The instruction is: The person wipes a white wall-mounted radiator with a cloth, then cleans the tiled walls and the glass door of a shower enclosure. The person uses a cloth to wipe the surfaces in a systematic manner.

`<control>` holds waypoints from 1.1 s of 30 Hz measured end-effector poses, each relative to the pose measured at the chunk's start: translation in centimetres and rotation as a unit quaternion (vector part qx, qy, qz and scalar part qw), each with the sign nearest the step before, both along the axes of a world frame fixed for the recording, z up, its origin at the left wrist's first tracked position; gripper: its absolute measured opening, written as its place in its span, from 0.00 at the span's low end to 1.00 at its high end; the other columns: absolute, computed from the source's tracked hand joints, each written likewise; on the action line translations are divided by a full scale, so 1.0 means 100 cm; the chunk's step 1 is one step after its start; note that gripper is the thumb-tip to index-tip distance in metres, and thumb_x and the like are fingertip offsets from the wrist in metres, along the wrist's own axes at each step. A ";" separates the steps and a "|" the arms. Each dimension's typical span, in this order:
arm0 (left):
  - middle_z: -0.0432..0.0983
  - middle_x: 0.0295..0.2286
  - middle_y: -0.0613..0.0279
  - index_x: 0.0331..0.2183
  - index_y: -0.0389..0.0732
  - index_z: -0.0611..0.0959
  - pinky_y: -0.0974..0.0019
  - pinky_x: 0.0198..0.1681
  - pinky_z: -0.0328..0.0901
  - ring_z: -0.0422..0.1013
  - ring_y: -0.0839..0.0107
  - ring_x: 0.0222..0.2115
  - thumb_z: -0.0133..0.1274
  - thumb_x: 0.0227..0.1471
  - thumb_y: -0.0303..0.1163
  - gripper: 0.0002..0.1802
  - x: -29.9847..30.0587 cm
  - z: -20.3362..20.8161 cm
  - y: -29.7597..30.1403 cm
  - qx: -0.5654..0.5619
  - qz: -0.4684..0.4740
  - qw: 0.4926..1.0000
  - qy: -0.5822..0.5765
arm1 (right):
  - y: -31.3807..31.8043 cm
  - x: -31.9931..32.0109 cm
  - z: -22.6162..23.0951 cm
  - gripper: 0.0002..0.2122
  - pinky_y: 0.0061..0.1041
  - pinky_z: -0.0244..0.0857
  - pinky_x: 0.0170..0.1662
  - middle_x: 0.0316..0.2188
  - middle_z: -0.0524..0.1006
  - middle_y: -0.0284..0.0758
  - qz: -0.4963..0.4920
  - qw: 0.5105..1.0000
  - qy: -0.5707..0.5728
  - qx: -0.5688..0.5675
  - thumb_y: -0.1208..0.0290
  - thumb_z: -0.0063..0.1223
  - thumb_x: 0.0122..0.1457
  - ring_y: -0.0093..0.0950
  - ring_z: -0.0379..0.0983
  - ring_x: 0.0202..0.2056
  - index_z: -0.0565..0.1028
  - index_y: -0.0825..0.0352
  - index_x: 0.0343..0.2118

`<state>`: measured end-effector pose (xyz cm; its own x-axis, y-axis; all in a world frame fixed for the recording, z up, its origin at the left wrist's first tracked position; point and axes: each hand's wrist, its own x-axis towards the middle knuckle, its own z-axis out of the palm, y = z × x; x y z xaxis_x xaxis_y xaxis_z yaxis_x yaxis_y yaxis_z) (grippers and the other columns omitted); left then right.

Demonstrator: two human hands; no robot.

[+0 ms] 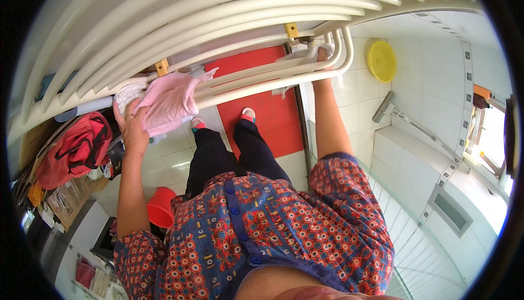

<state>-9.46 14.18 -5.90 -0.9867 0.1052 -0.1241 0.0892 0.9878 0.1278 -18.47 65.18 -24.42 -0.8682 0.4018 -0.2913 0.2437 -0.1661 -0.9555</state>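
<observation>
A pink towel (172,95) hangs over the lower bars of a cream tube radiator (262,6), with a white textured cloth (130,93) at its left. My left hand (132,128) rests against both, its fingers spread, the thumb at the pink edge. Over at the radiator's right end, my right hand (324,55) reaches behind the bent pipes. Closed in it is a whitish-grey cloth (297,58), blurred and partly hidden by the bars. Some of that cloth hangs below the lowest bar.
Below lies a red mat (267,128) on tiles. A red bucket (160,207) stands at lower left, near a red bag (76,150) and flattened cardboard (71,199). Along the right wall are a yellow basin (381,61) and a long-handled squeegee (385,107). Glass panels edge the lower right.
</observation>
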 end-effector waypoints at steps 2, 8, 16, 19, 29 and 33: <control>0.67 0.50 0.58 0.39 0.44 0.81 0.50 0.63 0.42 0.43 0.42 0.60 0.48 0.29 0.07 0.31 0.001 0.001 0.000 -0.002 -0.002 1.000 -0.005 | 0.000 0.008 -0.007 0.15 0.27 0.66 0.43 0.38 0.73 0.33 0.003 1.000 0.001 -0.001 0.62 0.47 0.62 0.24 0.68 0.40 0.71 0.68 0.45; 0.68 0.50 0.57 0.39 0.44 0.81 0.49 0.63 0.41 0.43 0.41 0.60 0.47 0.30 0.08 0.30 -0.001 -0.001 -0.004 -0.003 -0.010 1.000 0.006 | 0.002 0.020 0.004 0.15 0.26 0.65 0.45 0.39 0.73 0.33 0.024 0.999 0.003 0.025 0.62 0.47 0.62 0.24 0.68 0.41 0.71 0.69 0.45; 0.68 0.50 0.58 0.38 0.44 0.81 0.50 0.63 0.43 0.44 0.41 0.60 0.47 0.32 0.09 0.29 0.002 -0.002 -0.003 0.005 0.007 1.000 0.005 | 0.055 0.055 0.067 0.17 0.27 0.59 0.54 0.51 0.70 0.34 0.032 0.999 0.011 0.006 0.64 0.42 0.65 0.27 0.67 0.50 0.69 0.68 0.52; 0.68 0.50 0.59 0.38 0.44 0.81 0.50 0.63 0.43 0.44 0.41 0.60 0.47 0.32 0.09 0.28 0.000 -0.002 -0.003 0.008 -0.002 1.000 0.019 | 0.061 0.046 0.058 0.19 0.29 0.59 0.55 0.53 0.68 0.35 0.042 0.994 0.013 -0.105 0.70 0.45 0.62 0.29 0.65 0.52 0.64 0.69 0.55; 0.68 0.50 0.59 0.38 0.45 0.81 0.49 0.63 0.43 0.43 0.41 0.60 0.49 0.30 0.08 0.30 -0.004 -0.002 -0.003 0.005 -0.001 1.000 -0.003 | 0.074 -0.039 0.048 0.17 0.26 0.66 0.34 0.30 0.75 0.34 0.107 0.982 -0.011 0.155 0.64 0.55 0.57 0.22 0.68 0.31 0.74 0.74 0.42; 0.68 0.50 0.60 0.38 0.46 0.81 0.50 0.63 0.43 0.43 0.42 0.60 0.49 0.29 0.08 0.30 -0.002 -0.001 -0.001 -0.010 0.006 1.000 -0.004 | 0.058 -0.052 0.072 0.18 0.27 0.66 0.32 0.28 0.76 0.35 0.137 0.984 -0.031 0.110 0.61 0.54 0.57 0.23 0.69 0.29 0.75 0.75 0.39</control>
